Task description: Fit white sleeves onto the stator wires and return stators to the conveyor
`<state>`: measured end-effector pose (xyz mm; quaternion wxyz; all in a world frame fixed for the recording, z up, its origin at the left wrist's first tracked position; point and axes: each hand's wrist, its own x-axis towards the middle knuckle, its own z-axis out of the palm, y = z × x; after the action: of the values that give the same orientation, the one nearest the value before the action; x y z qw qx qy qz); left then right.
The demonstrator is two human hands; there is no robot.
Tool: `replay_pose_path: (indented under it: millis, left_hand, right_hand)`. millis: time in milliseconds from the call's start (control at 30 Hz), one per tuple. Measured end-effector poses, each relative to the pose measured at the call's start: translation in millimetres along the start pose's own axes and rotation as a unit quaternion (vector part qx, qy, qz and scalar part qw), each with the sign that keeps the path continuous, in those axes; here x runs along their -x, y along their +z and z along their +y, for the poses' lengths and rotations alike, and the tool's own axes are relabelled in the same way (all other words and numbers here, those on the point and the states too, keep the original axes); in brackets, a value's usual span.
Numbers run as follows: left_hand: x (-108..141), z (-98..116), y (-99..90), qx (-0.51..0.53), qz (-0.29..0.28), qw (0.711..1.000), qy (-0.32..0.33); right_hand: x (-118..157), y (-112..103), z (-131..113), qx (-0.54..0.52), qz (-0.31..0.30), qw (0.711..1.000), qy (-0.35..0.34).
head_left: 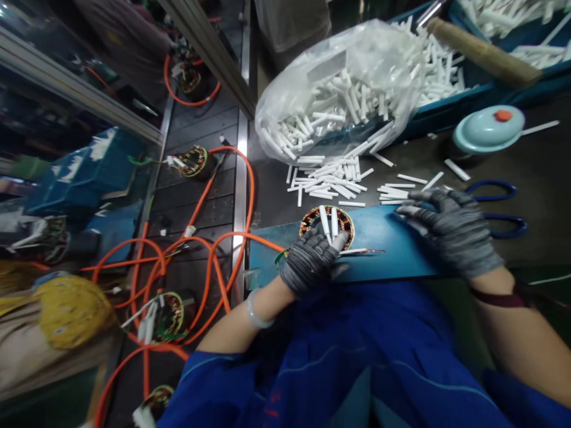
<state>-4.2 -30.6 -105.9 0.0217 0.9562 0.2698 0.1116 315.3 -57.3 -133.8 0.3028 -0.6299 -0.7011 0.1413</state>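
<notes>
A round wound coil part with copper windings sits on a blue board. Two white tubes stand up from it. My left hand, in a grey glove, curls over the near side of the part, its fingers closed near the tube bases; what they grip is hidden. A sleeved wire sticks out to the right of that hand. My right hand, also gloved, rests over the board's right part with its fingers spread, beside a few loose white tubes.
Loose white tubes lie beyond the board, before a plastic bag of tubes. Blue-handled scissors, a light-blue container and a hammer are on the right. Orange cable loops over the conveyor on the left.
</notes>
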Motion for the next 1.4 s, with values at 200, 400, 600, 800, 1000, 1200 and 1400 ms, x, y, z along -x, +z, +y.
replay_pose_path:
  millis: [200, 400, 600, 800, 1000, 1200, 1400]
  left_hand:
    - [1, -1, 1.7, 0.028, 0.039, 0.999, -0.015]
    - [0, 1, -2.1, 0.025, 0.034, 0.999, -0.032]
    - [0, 1, -2.4, 0.024, 0.032, 0.999, -0.032]
    - [1, 1, 2.3, 0.017, 0.050, 0.998, -0.042]
    - [5, 2, 11.0, -0.043, 0.095, 0.994, -0.023]
    - [8, 0, 21.5, -0.033, 0.090, 0.995, 0.007]
    - [8, -7, 12.5, 0.010, 0.022, 1.000, 0.020]
  right_hand:
    - [-16, 0, 1, 0.002, 0.016, 0.998, -0.054]
    - [15, -5, -42, -0.236, 0.106, 0.966, -0.022]
    - [49, 12, -57, -0.183, 0.046, 0.980, 0.059]
    - [48, 22, -55, -0.277, 0.013, 0.959, 0.060]
    - [33, 20, -71, -0.133, 0.028, 0.985, -0.108]
    - [21, 26, -89, -0.207, -0.121, 0.971, -0.012]
    - [29, 37, -91, -0.415, -0.261, 0.851, 0.190]
